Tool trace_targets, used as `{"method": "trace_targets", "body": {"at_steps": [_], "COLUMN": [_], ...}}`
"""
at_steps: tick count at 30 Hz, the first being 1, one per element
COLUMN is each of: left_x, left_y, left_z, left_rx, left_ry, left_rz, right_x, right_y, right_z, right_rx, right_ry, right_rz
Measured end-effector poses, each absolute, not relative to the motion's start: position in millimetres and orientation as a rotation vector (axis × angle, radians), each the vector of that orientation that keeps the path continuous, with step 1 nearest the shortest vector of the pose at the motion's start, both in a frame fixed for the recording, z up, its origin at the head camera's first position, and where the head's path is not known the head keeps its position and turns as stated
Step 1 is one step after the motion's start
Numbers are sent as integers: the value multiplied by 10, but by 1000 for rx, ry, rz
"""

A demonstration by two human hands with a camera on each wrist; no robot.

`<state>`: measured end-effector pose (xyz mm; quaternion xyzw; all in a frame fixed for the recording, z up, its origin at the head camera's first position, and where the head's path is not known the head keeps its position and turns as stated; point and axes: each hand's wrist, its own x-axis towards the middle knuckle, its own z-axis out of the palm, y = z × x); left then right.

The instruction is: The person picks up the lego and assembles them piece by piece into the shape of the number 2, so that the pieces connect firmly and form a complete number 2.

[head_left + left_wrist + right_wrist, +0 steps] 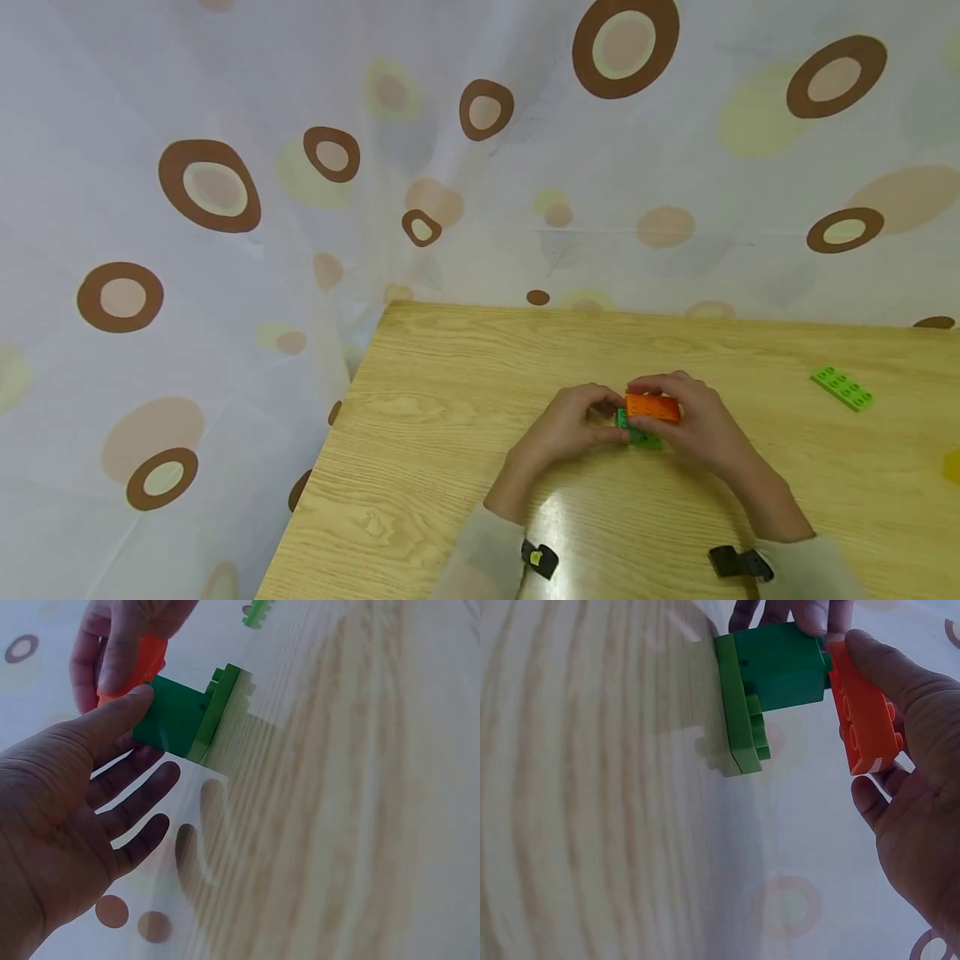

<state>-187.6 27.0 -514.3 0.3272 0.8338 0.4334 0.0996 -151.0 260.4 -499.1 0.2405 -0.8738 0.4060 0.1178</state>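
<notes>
Orange brick [652,407] pinched by right hand [693,429]; left hand [562,429] steadies green block [637,432].

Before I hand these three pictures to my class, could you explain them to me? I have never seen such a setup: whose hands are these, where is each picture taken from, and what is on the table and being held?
No machine here: a person works with two bare hands and wears three cameras. The wide picture comes from a head camera looking down at a wooden table. The two close pictures come from cameras strapped to each wrist, so the table appears tipped sideways.

The right hand pinches an orange brick against the top of a dark green brick, which sits on a light green plate resting on the table. The left hand touches the dark green brick with its thumb.

Lying apart at the right is another light green plate, and something yellow shows at the picture's edge.
</notes>
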Motion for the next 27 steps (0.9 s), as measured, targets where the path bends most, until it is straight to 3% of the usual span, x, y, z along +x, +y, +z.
{"method": "trace_targets", "body": {"at_steps": [27], "left_x": [-1876], "left_y": [325], "left_z": [-5153], "left_rx": [942], "left_ry": [2586], "left_rz": [1233], "right_x": [-1493], "right_y": [2524], "right_z": [-4969], "right_rx": [756], "right_ry": [-2535], "right_rz": [1097]}}
